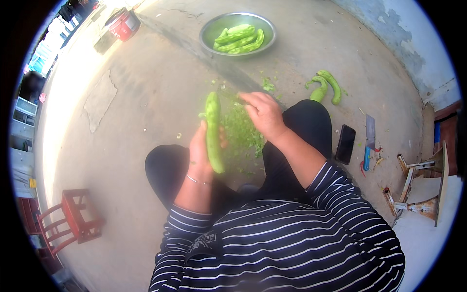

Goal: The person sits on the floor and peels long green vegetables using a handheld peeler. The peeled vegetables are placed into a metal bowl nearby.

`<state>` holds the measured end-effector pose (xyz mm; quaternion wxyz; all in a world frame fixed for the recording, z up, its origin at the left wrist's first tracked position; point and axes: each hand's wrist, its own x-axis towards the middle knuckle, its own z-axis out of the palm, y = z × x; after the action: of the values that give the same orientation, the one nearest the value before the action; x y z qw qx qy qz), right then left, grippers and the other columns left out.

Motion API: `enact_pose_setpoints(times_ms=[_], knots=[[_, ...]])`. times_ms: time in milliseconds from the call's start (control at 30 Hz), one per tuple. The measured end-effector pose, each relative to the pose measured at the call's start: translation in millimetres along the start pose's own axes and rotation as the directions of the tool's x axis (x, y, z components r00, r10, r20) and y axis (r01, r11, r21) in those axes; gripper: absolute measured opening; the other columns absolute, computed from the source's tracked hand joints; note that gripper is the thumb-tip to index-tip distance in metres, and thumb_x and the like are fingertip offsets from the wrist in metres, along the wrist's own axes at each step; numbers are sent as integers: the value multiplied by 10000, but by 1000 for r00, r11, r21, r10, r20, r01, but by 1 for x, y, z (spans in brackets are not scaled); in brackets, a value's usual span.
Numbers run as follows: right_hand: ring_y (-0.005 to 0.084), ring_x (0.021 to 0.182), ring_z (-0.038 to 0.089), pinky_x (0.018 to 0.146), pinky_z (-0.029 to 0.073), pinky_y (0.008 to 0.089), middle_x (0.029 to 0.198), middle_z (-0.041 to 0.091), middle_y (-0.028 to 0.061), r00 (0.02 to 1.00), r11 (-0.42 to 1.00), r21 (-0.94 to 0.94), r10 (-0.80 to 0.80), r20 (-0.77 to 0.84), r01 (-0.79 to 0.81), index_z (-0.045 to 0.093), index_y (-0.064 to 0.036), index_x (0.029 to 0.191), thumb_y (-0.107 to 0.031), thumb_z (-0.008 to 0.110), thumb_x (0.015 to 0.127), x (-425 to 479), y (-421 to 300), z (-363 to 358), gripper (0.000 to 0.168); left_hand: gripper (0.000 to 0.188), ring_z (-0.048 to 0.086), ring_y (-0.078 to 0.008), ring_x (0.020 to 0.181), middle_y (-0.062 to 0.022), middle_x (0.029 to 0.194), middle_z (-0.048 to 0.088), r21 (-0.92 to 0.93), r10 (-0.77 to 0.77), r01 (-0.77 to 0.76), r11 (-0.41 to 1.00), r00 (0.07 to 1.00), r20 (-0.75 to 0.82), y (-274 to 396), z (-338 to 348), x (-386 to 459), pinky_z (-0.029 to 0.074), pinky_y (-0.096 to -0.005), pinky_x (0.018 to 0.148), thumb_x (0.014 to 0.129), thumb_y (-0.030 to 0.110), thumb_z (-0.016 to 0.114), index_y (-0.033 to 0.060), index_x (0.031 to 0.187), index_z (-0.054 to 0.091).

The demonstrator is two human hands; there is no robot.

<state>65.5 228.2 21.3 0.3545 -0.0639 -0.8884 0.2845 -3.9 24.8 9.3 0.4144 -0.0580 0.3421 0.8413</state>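
My left hand is closed around a long green gourd, held upright in the picture with a bit of peel sticking out at its left side. To its right is my right hand, apart from the gourd, fingers bent and pointing left; whether a small tool sits in its fingers is hidden by blur. Green peelings lie heaped on the concrete floor below and between my hands. A metal basin further ahead holds several light green gourds. Two more gourds rest on the floor beyond my right knee.
By my right knee lie a black phone and a cleaver with a blue handle, red chillies beside it. A rusty-legged stool is at the right near the wall. A red wooden chair is at the left, a red bucket at the upper left.
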Motion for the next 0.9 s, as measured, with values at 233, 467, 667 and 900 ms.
enact_pose_setpoints(times_ms=[233,467,667,900], knots=[[263,890,652,771,546,383,963,683,42,968,969,119,-230,105,217,721,-189,1154,-40,726,792,-16,-22,11,392,418,502,-193,777,-114,977,572,38,-18,20,999,999,-41,-2,-9,6,463,-287,608,1069,409,430,18,1171,536],[252,885,633,774,498,403,955,674,5,989,988,-50,-142,37,143,715,-212,1143,-72,734,788,-7,-12,7,383,365,495,-176,765,-108,959,559,-35,-31,30,999,999,-39,-3,-3,4,454,-277,598,1061,389,464,47,1169,535],[276,924,638,825,509,410,990,683,36,998,998,-27,53,-38,-54,696,-188,1181,-28,708,800,-4,6,9,414,358,498,-173,757,-102,953,558,13,-45,45,999,999,-6,0,5,-4,453,-279,594,1061,391,468,57,1165,538],[282,927,643,823,524,397,1017,687,45,997,995,72,-72,-5,72,690,-193,1205,-9,715,791,-8,-9,4,454,372,496,-169,754,-94,942,558,51,0,3,999,999,-51,-1,-1,0,448,-280,591,1061,414,462,63,1160,537]])
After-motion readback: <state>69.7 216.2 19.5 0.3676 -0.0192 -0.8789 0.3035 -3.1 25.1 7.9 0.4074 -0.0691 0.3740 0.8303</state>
